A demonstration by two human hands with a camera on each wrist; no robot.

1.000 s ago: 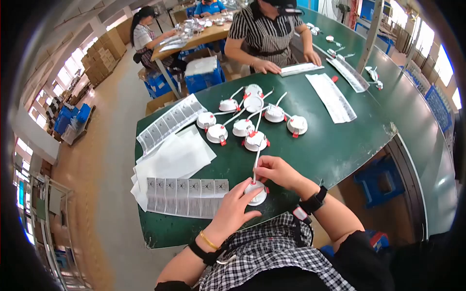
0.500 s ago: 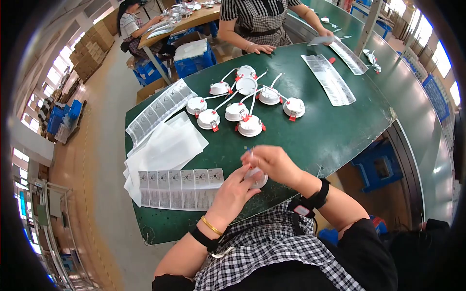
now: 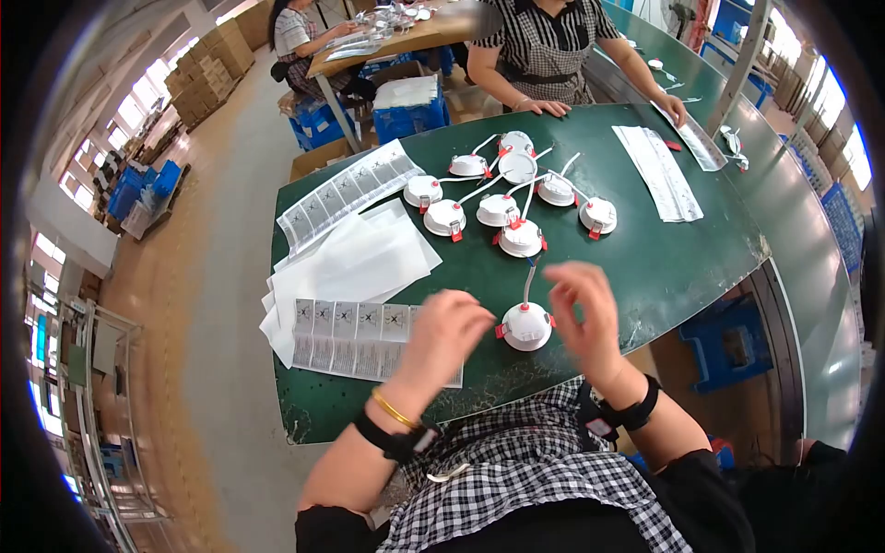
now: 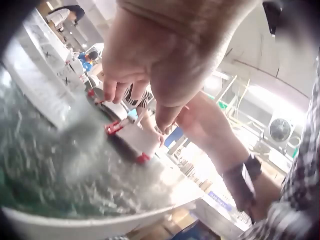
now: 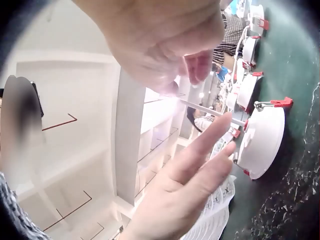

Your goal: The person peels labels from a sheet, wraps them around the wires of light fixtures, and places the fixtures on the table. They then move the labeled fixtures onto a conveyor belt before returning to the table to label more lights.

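Observation:
A white round downlight [image 3: 528, 328] with red spring clips [image 3: 501, 330] sits on the green table near its front edge, its cable [image 3: 527, 284] standing up from the top. To its left hovers my left hand [image 3: 444, 334], fingers loosely bent and holding nothing. On the other side my right hand [image 3: 590, 309] is raised with fingers apart and bent, beside the cable's free end. The right wrist view shows the same downlight [image 5: 262, 142] beyond the left hand's extended fingers [image 5: 202, 145]. Under the left hand lies a printed sheet [image 3: 346, 341] divided into panels.
Several more downlights [image 3: 521, 240] with cables cluster farther back on the table [image 3: 645, 276]. Blank white sheets [image 3: 355, 263] and another printed strip [image 3: 350, 189] lie at the left. A person [image 3: 544, 55] stands across the table, near more printed strips [image 3: 656, 170].
Both hands have come off the downlight and moved apart, leaving it on the table with its cable upright. Earlier the right hand pinched the cable while the left held the downlight's body.

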